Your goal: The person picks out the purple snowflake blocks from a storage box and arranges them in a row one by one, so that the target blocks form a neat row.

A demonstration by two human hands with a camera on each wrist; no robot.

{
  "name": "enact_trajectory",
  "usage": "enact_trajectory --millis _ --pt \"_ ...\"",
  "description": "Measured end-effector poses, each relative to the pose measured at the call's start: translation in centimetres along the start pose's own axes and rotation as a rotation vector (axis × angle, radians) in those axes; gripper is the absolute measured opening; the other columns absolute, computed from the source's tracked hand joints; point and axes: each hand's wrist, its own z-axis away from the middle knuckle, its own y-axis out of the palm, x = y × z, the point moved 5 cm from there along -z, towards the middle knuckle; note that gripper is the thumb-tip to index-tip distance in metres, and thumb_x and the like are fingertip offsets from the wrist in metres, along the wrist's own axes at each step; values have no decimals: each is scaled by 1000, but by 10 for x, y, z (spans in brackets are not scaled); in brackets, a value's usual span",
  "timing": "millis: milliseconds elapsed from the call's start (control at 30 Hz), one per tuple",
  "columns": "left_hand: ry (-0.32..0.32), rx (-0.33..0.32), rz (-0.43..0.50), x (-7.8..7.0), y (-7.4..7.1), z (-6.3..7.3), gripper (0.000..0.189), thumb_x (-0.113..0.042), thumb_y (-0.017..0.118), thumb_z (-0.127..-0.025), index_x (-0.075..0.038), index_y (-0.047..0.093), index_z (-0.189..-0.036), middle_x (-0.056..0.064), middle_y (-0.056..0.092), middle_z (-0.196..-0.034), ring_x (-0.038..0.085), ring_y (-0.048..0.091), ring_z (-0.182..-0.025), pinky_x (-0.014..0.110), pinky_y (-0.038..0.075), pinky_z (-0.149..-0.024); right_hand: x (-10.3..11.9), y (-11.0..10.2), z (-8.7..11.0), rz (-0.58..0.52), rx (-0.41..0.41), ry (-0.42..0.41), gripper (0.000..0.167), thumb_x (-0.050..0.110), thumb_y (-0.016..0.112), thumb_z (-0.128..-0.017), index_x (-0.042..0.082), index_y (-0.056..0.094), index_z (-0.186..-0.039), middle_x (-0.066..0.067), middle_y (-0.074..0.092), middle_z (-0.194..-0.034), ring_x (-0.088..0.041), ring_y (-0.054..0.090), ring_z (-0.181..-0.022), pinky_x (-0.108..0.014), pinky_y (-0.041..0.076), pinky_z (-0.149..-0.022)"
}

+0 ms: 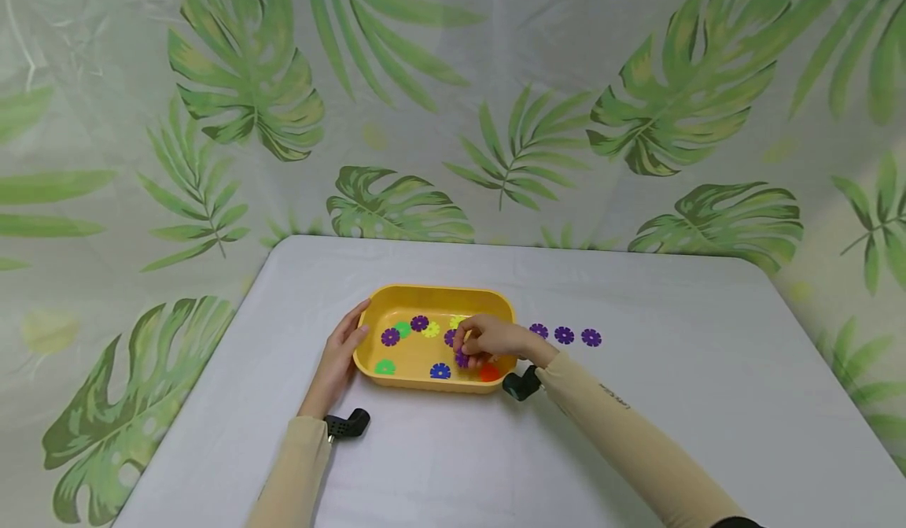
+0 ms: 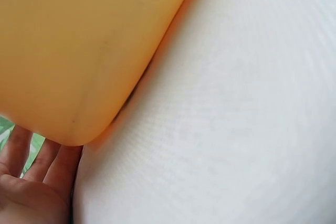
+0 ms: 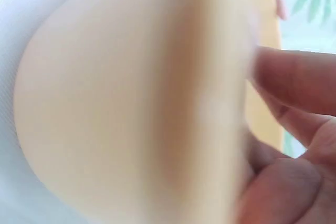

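Observation:
A yellow plastic basin [image 1: 439, 385] lies on the table, with several notched snowflake discs in it. My left hand [image 1: 338, 367] holds its left end, thumb at the rim and fingers along the outer wall; the left wrist view shows the fingers [image 2: 58, 169] against that wall. Inside the basin's right part, my right hand [image 1: 488, 337] pinches a purple snowflake disc [image 1: 462, 359] at its fingertips. Near it are a blue disc [image 1: 440, 371] and a red disc [image 1: 489, 372]. In the right wrist view the basin wall [image 3: 105, 103] hides the fingertips.
Three purple discs, the outermost one [image 1: 591, 337] included, lie in a row on the white table [image 1: 672, 402], right of the basin. More purple, green and yellow discs are spread over the basin's floor. A leaf-patterned curtain [image 1: 531, 119] hangs behind the table.

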Motion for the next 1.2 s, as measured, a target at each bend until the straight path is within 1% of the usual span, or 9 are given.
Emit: enact_trajectory --millis 167,300,433,567,733,833,967,1100,1200 --pt "-1 0 -3 0 0 0 48 -14 44 -103 -11 33 -149 2 22 -156 14 17 -142 25 23 -111 4 -20 13 0 -50 -77 15 5 53 -96 -3 61 -105 -6 54 -74 -17 48 -58 -24 47 -54" --pt "-2 -2 0 0 1 0 48 -13 45 -102 -11 33 -149 2 22 -156 14 17 -142 26 23 -112 -5 -46 31 -9 -129 -112 21 11 55 -96 -5 60 -109 -6 54 -80 -15 47 -59 -23 43 -52" --pt "-6 -5 0 4 -1 -2 48 -15 45 -102 -13 34 -149 1 22 -156 14 19 -142 26 24 -111 -29 -74 52 -76 -212 -85 23 13 53 -98 -6 57 -111 -11 56 -85 -17 47 -61 -25 45 -54" --pt "-12 -9 -11 7 -2 -3 48 -17 45 -103 -15 34 -149 0 22 -156 15 20 -142 27 25 -111 -62 -101 77 -131 -284 -61 23 12 50 -99 -7 54 -113 -15 54 -86 -18 48 -64 -28 47 -57" --pt "-20 -7 -22 -1 1 2 48 -14 44 -103 -12 33 -150 3 21 -157 16 19 -142 31 24 -112 -104 -127 110 -177 -376 -34 28 11 48 -100 -12 49 -117 -10 51 -79 -15 49 -63 -29 47 -57" --pt "-25 -11 -20 -2 1 3 48 -14 43 -103 -12 32 -150 3 21 -156 16 20 -142 32 24 -112 -127 -138 125 -178 -429 -4 30 11 46 -101 -13 47 -118 -9 51 -78 -14 50 -64 -29 49 -58" --pt "-27 -16 -5 -1 1 2 48 -13 43 -103 -12 32 -150 2 22 -156 16 21 -142 32 24 -113 -150 -145 137 -186 -478 41 30 9 45 -100 -15 46 -118 -9 53 -81 -13 52 -64 -27 50 -58" --pt "-29 -19 4 -1 1 2 48 -12 44 -102 -12 33 -149 2 23 -156 15 20 -142 32 24 -113 -163 -148 143 -185 -508 74 29 7 44 -100 -16 45 -118 -9 55 -82 -12 55 -64 -26 52 -59" --pt "-27 -21 4 -2 2 2 48 -12 44 -102 -11 33 -149 2 23 -156 15 20 -142 32 24 -113 -167 -148 144 -142 -524 96 28 4 43 -99 -16 46 -118 -10 57 -82 -13 57 -64 -26 54 -59"
